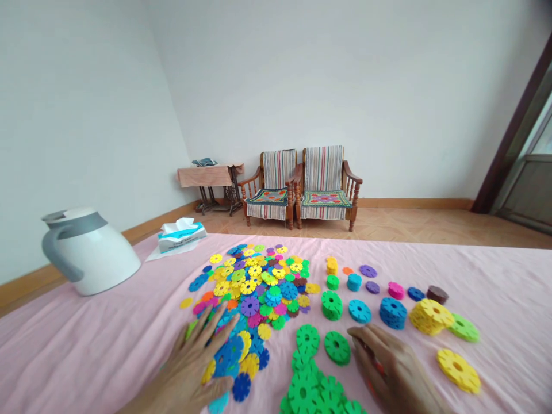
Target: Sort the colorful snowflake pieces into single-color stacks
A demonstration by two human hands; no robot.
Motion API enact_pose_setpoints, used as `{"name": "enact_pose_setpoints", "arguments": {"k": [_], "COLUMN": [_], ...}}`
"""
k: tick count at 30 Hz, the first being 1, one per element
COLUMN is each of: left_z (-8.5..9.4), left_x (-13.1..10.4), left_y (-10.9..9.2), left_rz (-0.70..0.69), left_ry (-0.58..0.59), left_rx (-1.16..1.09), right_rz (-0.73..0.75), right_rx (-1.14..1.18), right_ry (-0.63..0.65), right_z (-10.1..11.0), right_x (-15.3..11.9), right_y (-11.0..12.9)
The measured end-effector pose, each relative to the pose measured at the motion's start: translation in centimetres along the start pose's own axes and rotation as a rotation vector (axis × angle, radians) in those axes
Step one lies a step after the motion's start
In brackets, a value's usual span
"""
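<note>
My left hand (196, 345) lies with spread fingers over the near left side of a mixed pile of notched plastic discs (250, 306), touching some blue and yellow ones. To the right, my right hand (390, 362) is closed, its fingers curled round a small orange-red piece that shows only in part; it looks like a disc. Just left of those fingertips lies a green disc (337, 348). A heap of loose green discs (304, 391) spreads between my hands. Beyond my right hand stand stacks of green (332, 306), blue (393, 313) and yellow discs (431, 316).
Smaller stacks and single discs, such as a purple one (368, 271) and a brown one (437, 294), stand farther back. A white jug (103, 259) and a tissue box (181, 238) are at the left of the pink cloth (159, 313). Two wooden armchairs (323, 172) stand against the wall.
</note>
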State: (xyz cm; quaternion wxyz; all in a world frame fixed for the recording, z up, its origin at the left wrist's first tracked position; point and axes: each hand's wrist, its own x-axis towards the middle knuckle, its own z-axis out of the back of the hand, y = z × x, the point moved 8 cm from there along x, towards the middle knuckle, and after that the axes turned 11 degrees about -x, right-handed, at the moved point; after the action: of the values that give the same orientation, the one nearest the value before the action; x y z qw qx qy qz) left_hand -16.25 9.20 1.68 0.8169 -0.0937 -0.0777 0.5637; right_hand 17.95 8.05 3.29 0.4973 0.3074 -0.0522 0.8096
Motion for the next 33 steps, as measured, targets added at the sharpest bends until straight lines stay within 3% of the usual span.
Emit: {"name": "enact_pose_setpoints", "arguments": {"k": [4, 11, 17, 23, 27, 33], "left_z": [0.2, 1.3, 2.3, 4.7, 4.4, 3.6], "left_x": [3.0, 8.7, 11.3, 9.9, 7.4, 5.9], "left_y": [-0.7, 1.7, 3.5, 0.4, -1.9, -2.9], "left_rz": [-0.044, 0.029, 0.093, 0.009, -0.033, 0.031], "left_ry": [-0.048, -0.11, -0.177, -0.248, -0.175, -0.154], "left_rx": [-0.006, -0.099, -0.121, -0.163, -0.212, -0.356], "right_rz": [0.001, -0.021, -0.025, -0.018, -0.015, -0.006], "right_rx": [0.002, 0.01, 0.01, 0.01, -0.002, -0.012], "right_ry": [-0.013, 0.024, 0.042, 0.025, 0.027, -0.009], "right_z": [0.3, 0.2, -0.1, 0.1, 0.2, 0.3], "right_x": [0.1, 0.2, 0.1, 0.1, 0.3, 0.3], "right_y": [0.1, 0.2, 0.0, 0.1, 0.2, 0.2]}}
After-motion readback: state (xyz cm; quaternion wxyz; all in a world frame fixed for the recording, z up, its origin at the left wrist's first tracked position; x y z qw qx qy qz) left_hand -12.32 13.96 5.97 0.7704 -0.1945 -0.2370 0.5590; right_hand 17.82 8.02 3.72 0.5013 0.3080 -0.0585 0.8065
